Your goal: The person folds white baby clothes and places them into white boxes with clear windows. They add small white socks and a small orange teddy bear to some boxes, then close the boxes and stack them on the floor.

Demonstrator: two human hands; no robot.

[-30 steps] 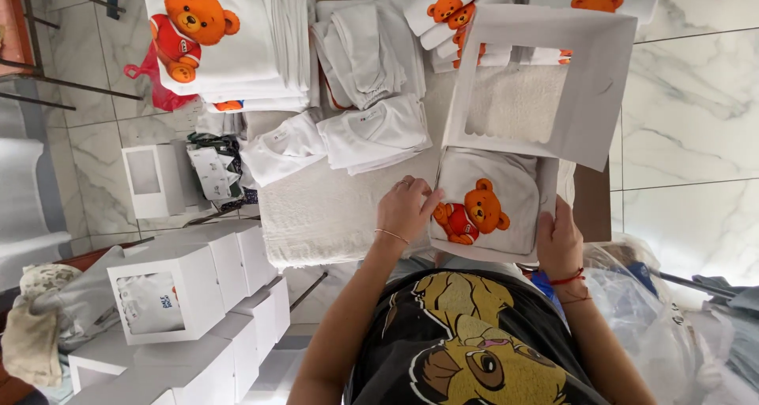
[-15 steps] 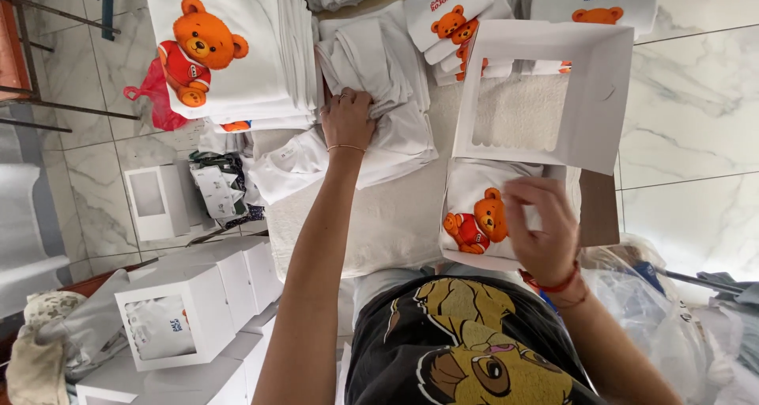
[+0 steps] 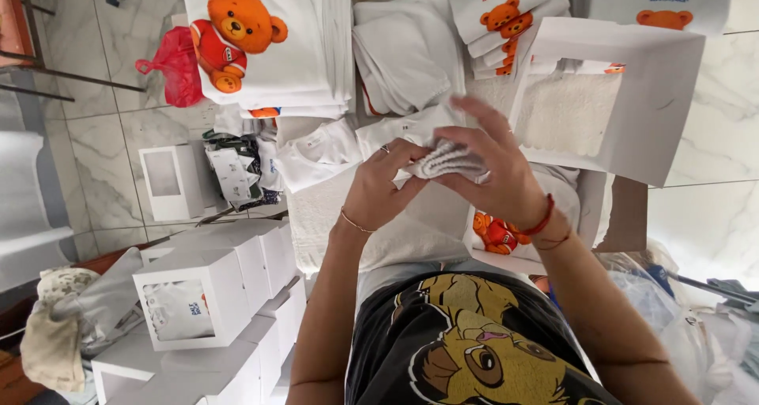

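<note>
Head view, left to right: stacked white windowed cardboard boxes (image 3: 198, 294) at the worktop's left edge. Left hand (image 3: 379, 191) pinches one end of a small folded white ribbed cloth (image 3: 447, 161); right hand (image 3: 498, 172) closes over the other end, keeping it bunched above the worktop. An open white window box (image 3: 632, 104) lies right.

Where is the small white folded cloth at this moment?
In the head view, the small white folded cloth sits mid-frame, held between the left hand and right hand, just left of the open white box.
</note>
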